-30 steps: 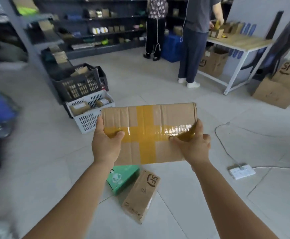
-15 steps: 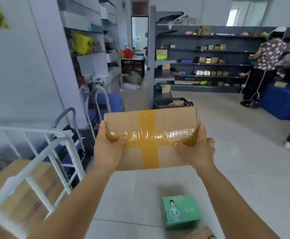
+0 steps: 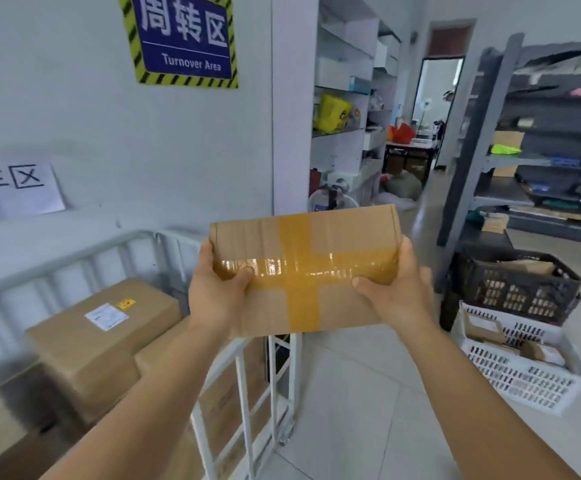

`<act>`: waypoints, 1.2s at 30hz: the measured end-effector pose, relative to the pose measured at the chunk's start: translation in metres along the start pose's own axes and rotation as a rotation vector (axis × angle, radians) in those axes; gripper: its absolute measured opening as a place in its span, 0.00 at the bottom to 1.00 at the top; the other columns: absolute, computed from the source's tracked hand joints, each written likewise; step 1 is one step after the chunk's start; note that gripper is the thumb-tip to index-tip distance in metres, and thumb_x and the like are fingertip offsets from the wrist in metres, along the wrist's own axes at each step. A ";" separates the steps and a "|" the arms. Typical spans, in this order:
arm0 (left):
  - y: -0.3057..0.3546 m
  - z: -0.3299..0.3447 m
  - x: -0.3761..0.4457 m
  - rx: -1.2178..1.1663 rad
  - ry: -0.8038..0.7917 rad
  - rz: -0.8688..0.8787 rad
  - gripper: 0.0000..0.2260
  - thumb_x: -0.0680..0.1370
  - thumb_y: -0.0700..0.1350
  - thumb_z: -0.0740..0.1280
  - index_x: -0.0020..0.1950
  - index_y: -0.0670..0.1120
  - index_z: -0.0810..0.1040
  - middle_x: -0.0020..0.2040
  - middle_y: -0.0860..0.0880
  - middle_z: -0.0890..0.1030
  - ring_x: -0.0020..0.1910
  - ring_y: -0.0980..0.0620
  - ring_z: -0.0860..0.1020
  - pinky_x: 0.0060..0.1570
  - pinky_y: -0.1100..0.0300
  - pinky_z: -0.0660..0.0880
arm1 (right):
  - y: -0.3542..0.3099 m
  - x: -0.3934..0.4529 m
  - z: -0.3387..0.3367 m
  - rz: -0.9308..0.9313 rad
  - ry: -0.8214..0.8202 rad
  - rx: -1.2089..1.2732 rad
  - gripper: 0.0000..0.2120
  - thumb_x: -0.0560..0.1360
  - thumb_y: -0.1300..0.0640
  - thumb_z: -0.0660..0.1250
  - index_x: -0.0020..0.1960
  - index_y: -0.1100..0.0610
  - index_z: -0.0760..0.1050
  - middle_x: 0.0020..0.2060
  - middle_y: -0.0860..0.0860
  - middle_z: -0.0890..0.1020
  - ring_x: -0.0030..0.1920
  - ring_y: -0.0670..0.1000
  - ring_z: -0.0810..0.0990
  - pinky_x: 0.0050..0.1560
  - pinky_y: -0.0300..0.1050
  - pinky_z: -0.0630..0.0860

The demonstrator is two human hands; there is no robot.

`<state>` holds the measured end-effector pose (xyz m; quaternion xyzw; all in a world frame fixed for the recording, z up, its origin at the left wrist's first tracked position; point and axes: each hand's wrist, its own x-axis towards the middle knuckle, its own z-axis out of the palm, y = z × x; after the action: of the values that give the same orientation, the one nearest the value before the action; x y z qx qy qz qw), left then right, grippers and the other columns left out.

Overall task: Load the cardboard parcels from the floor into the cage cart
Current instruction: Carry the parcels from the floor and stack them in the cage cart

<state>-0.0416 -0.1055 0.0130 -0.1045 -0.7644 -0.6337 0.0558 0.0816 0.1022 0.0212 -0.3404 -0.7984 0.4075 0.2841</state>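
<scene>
- Since the earlier frame, the view has swung left: the cage cart (image 3: 164,244) now fills the lower left, and the green box seen on the floor is out of view. The grip on the parcel is unchanged.
- Large cardboard box (image 3: 98,337), with a white label on top, sits inside the cage cart, well left of the parcel. More brown boxes lie around it inside the cart.
- White bars of the cage cart run directly below the parcel.
- Blue "Turnover Area" sign (image 3: 181,39) hangs on the wall, above and left of the parcel.
- Left hand (image 3: 218,299) grips the left end of the parcel: thumb curled over the top face on the tape, fingers underneath.
- Parcel (image 3: 303,268), brown cardboard crossed with yellow tape, is held in the air at the near right corner of the cage cart, slightly above its rail.
- Right hand (image 3: 394,296) grips the right end of the parcel, thumb on the tape.
- Black crate (image 3: 514,289) and white crate (image 3: 521,362) stand on the floor right of the parcel.
</scene>
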 end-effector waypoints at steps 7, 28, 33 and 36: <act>-0.048 -0.093 0.062 0.092 0.207 -0.087 0.18 0.72 0.44 0.71 0.59 0.49 0.69 0.44 0.51 0.78 0.44 0.47 0.77 0.41 0.56 0.74 | -0.059 0.022 0.128 -0.106 -0.234 -0.031 0.49 0.70 0.45 0.73 0.78 0.39 0.44 0.66 0.56 0.61 0.67 0.61 0.64 0.66 0.57 0.67; -0.234 -0.062 0.202 0.299 0.277 -0.664 0.41 0.72 0.42 0.74 0.78 0.54 0.53 0.64 0.46 0.73 0.55 0.45 0.75 0.49 0.56 0.73 | -0.019 0.186 0.410 -0.126 -0.866 -0.314 0.43 0.72 0.48 0.73 0.79 0.49 0.52 0.72 0.52 0.65 0.72 0.59 0.64 0.68 0.61 0.68; -0.264 -0.044 0.225 0.379 0.243 -0.739 0.40 0.71 0.43 0.74 0.77 0.53 0.56 0.65 0.43 0.71 0.48 0.48 0.73 0.47 0.56 0.74 | 0.001 0.214 0.448 -0.136 -0.965 -0.417 0.45 0.73 0.46 0.72 0.80 0.49 0.48 0.76 0.52 0.60 0.74 0.59 0.61 0.71 0.60 0.65; -0.277 -0.039 0.231 0.409 0.220 -0.762 0.41 0.71 0.44 0.75 0.78 0.51 0.55 0.65 0.43 0.71 0.48 0.48 0.74 0.46 0.57 0.75 | 0.011 0.223 0.463 -0.139 -1.002 -0.440 0.45 0.72 0.46 0.72 0.80 0.49 0.48 0.76 0.52 0.60 0.74 0.59 0.61 0.70 0.61 0.65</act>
<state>-0.3314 -0.1718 -0.1941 0.2660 -0.8474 -0.4523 -0.0813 -0.3885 0.0678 -0.1834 -0.1026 -0.9228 0.3236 -0.1822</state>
